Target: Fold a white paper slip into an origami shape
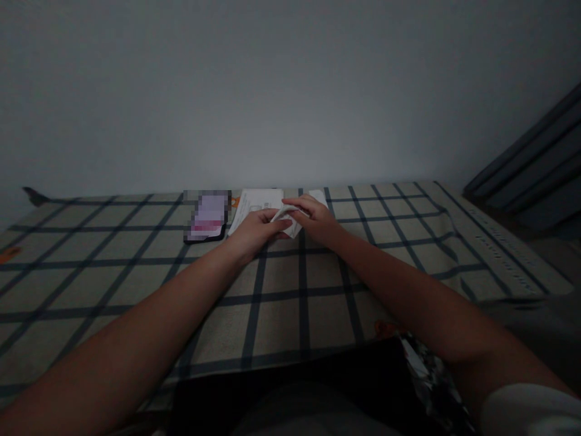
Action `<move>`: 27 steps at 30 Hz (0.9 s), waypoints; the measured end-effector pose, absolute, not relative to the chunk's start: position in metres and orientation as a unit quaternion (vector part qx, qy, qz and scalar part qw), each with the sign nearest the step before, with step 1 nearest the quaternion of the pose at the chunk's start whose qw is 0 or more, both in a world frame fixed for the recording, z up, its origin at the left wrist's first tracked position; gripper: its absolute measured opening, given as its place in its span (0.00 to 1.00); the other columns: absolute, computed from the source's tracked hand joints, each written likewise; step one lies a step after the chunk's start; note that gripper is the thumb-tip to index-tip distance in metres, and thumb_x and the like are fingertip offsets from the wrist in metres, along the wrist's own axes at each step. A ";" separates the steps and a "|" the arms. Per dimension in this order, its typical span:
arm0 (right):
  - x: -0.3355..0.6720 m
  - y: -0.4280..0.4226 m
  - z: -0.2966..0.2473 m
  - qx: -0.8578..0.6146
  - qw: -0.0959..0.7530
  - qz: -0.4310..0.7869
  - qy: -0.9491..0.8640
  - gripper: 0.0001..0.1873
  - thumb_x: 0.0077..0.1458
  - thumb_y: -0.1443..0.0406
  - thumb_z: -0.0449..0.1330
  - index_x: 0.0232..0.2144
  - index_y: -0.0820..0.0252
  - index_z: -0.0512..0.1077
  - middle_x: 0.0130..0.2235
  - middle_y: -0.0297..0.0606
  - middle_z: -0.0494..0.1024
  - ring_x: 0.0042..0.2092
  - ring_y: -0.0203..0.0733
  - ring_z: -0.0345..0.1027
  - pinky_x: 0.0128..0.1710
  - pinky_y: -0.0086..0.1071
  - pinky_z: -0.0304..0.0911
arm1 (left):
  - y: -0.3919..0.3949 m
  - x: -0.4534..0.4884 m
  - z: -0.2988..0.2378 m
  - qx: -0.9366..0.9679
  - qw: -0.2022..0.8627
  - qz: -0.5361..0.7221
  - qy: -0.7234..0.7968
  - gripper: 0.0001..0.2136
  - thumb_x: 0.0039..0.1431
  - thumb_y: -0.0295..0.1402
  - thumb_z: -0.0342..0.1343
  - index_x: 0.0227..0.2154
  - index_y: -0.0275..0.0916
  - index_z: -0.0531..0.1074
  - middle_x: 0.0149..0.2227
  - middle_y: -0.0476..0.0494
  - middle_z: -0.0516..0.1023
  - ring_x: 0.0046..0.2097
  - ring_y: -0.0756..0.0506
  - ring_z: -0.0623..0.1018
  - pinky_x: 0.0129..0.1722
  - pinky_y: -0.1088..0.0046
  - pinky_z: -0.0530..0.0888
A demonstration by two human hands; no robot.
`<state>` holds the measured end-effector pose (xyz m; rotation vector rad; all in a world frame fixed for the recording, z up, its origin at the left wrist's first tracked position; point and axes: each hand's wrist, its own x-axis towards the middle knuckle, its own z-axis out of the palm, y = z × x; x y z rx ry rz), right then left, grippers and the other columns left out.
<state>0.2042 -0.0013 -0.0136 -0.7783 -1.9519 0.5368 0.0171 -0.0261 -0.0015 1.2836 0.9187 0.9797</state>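
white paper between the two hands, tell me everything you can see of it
The white paper looks thin, soft and matte, bent into a small, uneven shape with folds and slanting edges. The left hand and the right hand both grip it, over the checked cloth. Fingers hide much of it, so its full outline, any print, and whether it touches the cloth cannot be told.

From my end I see a cloth (pixel 279 327) with dark lines crossing on a pale ground and lettering along its right side, and directly on it a phone (pixel 210 215), just right of that some printed paper (pixel 259 198), then a partly hidden white piece (pixel 320 197)
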 end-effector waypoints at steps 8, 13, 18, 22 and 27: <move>0.204 -0.005 -0.011 -0.319 0.469 0.199 -0.799 0.16 0.64 0.58 0.55 0.50 0.55 0.76 0.44 0.40 0.77 0.46 0.42 0.68 0.49 0.39 0.64 | -0.029 0.019 0.002 0.529 0.613 0.440 0.389 0.12 0.47 0.35 0.70 0.36 0.38 0.82 0.39 0.42 0.82 0.37 0.47 0.79 0.37 0.73 0.77; 0.203 -0.005 -0.012 -0.308 0.474 0.190 -0.803 0.17 0.63 0.59 0.55 0.49 0.58 0.76 0.43 0.41 0.77 0.46 0.42 0.69 0.49 0.40 0.65 | -0.029 0.020 0.001 0.549 0.587 0.430 0.410 0.14 0.45 0.35 0.70 0.36 0.38 0.81 0.35 0.44 0.81 0.33 0.50 0.77 0.34 0.74 0.75; 0.203 -0.003 -0.013 -0.301 0.477 0.245 -0.788 0.20 0.61 0.58 0.58 0.52 0.60 0.74 0.48 0.44 0.77 0.50 0.44 0.70 0.53 0.42 0.65 | -0.027 0.018 0.000 0.553 0.580 0.441 0.405 0.13 0.46 0.35 0.70 0.35 0.37 0.81 0.35 0.44 0.82 0.34 0.49 0.78 0.34 0.74 0.74; 0.203 -0.002 -0.017 -0.305 0.469 0.345 -0.754 0.25 0.60 0.57 0.58 0.58 0.58 0.69 0.53 0.44 0.75 0.51 0.44 0.71 0.52 0.39 0.68 | -0.023 0.016 -0.001 0.533 0.580 0.463 0.406 0.16 0.45 0.35 0.71 0.38 0.37 0.81 0.37 0.43 0.82 0.36 0.47 0.80 0.35 0.74 0.74; 0.203 0.000 -0.020 -0.326 0.456 0.374 -0.739 0.26 0.60 0.58 0.58 0.58 0.58 0.68 0.43 0.40 0.76 0.37 0.38 0.70 0.38 0.33 0.69 | -0.025 0.018 0.001 0.520 0.593 0.447 0.422 0.16 0.43 0.35 0.71 0.37 0.36 0.81 0.38 0.41 0.83 0.37 0.47 0.80 0.38 0.73 0.75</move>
